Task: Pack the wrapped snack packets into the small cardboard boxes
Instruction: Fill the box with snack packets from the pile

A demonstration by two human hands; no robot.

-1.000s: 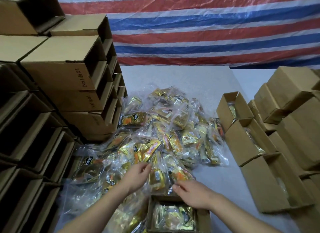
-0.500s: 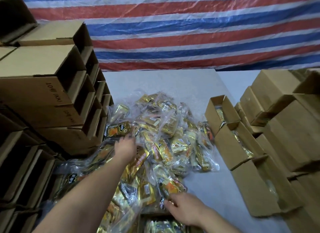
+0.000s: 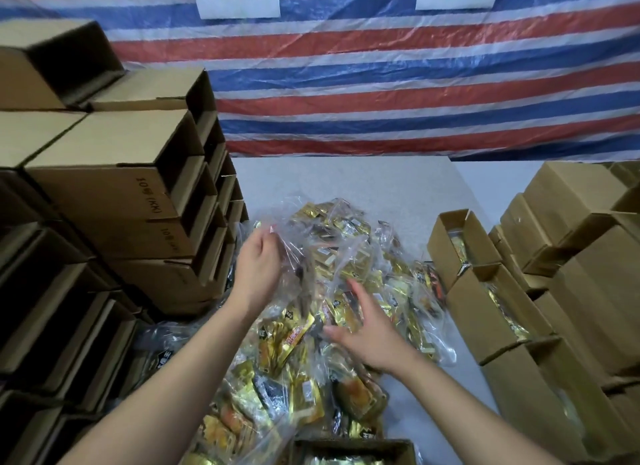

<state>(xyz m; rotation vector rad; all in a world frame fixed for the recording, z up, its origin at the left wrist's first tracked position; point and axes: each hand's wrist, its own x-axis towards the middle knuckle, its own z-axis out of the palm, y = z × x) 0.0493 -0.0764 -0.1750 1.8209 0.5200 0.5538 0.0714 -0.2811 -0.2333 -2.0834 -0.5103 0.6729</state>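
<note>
Left hand (image 3: 258, 267) now lifts crinkly clear packet (image 3: 298, 253).

Snack packets (image 3: 346, 291) heaped mid-table, blocking the centre. Stacked empty boxes (image 3: 114, 201) wall off the left, touching the heap's edge. Filled boxes (image 3: 485, 302) line the right — only a narrow strip of bare table (image 3: 464, 388) between them and the heap. Far table end behind the heap is open, up to the striped tarp (image 3: 398, 94).
</note>
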